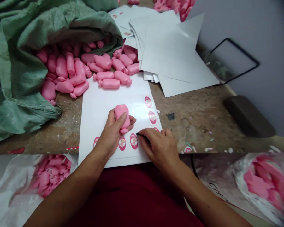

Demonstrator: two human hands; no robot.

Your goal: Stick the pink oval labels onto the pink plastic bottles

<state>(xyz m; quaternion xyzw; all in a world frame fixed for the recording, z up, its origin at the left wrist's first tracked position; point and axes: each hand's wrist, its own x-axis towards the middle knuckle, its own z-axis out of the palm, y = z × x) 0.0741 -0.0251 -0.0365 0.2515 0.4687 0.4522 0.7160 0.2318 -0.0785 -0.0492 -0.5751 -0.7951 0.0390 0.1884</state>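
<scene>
My left hand (pixel 113 126) is closed around a pink plastic bottle (pixel 122 115), thumb across its front and its narrow neck pointing towards me. Beneath both hands lies a white sticker sheet (pixel 113 97) with oval pink labels, several along its near and right edges. My right hand (pixel 159 145) pinches a thin dark pointed tool (pixel 140 135); most of it is hidden in the fingers, so its kind is unclear. The tip is close beside an oval label (pixel 133 141), on its upper right. Another label (pixel 122 143) sits just below the bottle's neck.
A green woven sack (pixel 16 69) spills pink bottles (pixel 109 83) onto the worn wooden table (pixel 189 110). Loose sheets (pixel 172 47) are stacked at the back. A black wire frame (pixel 243 52) stands right. Below the table edge are white bags (pixel 11 189) of pink pieces.
</scene>
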